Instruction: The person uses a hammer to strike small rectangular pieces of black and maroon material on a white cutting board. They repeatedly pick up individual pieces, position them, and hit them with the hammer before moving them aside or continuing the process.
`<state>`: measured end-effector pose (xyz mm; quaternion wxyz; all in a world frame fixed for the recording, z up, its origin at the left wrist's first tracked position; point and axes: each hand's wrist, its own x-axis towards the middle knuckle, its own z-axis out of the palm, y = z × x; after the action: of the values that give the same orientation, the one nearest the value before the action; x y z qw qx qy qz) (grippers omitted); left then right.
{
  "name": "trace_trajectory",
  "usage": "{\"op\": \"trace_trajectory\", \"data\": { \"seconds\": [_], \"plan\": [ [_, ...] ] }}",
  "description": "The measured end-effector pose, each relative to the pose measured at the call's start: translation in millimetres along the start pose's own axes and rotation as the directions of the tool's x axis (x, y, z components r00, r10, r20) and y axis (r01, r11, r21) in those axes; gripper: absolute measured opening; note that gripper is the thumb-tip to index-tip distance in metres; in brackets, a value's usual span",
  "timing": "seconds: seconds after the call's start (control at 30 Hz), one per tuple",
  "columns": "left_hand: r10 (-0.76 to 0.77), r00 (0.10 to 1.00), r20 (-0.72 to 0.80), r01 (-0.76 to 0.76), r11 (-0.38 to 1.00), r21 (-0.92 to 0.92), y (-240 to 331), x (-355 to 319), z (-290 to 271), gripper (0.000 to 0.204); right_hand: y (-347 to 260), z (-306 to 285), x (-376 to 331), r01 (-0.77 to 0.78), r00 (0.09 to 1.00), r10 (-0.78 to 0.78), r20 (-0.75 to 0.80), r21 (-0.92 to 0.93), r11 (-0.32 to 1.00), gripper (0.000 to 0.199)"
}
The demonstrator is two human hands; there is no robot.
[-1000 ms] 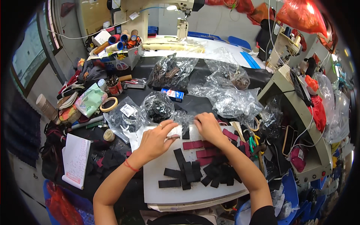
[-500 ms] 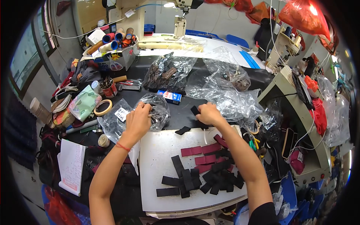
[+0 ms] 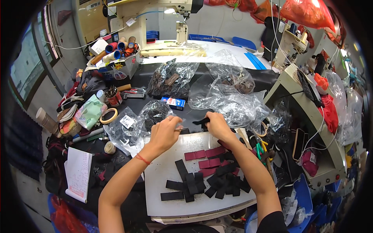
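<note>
My right hand (image 3: pixel 218 125) pinches one end of a black fabric strip (image 3: pixel 200 122) above the far edge of the white board (image 3: pixel 159 163). My left hand (image 3: pixel 165 133) is closed to its left, fingers pressed together; a small greyish thing shows at the fingertips, too small to name. Another dark piece (image 3: pixel 185 131) lies at the board's far edge between my hands. On the board lie several black fabric strips (image 3: pixel 190 184), loosely piled, and several dark red strips (image 3: pixel 208 153), partly under my right forearm. A clear plastic bag (image 3: pixel 153 114) with dark contents sits just beyond my left hand.
More clear bags (image 3: pixel 229 105) lie beyond the board, near a blue-and-white small box (image 3: pixel 173 102). At left are a notepad (image 3: pixel 77 173), a tape roll (image 3: pixel 108 115) and a fabric heap. A sewing machine (image 3: pixel 182 33) stands at the back; scissors (image 3: pixel 260 149) lie at right.
My left hand has moved right, away from the plastic bag, toward my right hand. The black strip in my right hand has turned to point left. The view has shifted slightly.
</note>
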<state>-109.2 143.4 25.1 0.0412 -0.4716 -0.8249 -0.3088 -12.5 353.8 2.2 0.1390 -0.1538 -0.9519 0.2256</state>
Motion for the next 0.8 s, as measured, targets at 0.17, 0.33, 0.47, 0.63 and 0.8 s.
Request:
{"op": "trace_trajectory", "data": {
  "seconds": [0.17,0.33,0.47,0.63,0.8],
  "plan": [
    [0.157,0.977,0.141,-0.105,0.941,-0.322,24.9,-12.1,-2.5,0.027,-36.2,-42.7,-77.4,0.033,0.999,-0.044,0.030,0.295,0.955,0.019],
    [-0.133,0.919,0.371,0.134,0.991,0.022,12.2,17.5,20.3,0.024,-33.4,-62.1,-139.7,0.083,0.981,-0.111,0.157,0.174,0.981,0.028],
    [-0.019,0.996,0.090,-0.002,0.974,0.228,-28.6,2.8,20.0,0.018,-46.9,-83.3,-137.2,0.189,0.971,-0.204,0.122,0.128,0.974,0.036],
    [-0.029,0.998,0.061,0.001,0.910,0.415,-70.2,-19.9,-9.8,0.013,-34.3,-33.5,-44.0,0.283,0.943,-0.318,0.102,0.261,0.923,0.019],
    [-0.036,0.991,0.130,-0.014,0.931,0.364,-87.4,-27.1,-24.5,0.015,-32.4,54.7,32.7,0.042,0.951,-0.087,0.297,0.157,0.987,0.020]
  ]
}}
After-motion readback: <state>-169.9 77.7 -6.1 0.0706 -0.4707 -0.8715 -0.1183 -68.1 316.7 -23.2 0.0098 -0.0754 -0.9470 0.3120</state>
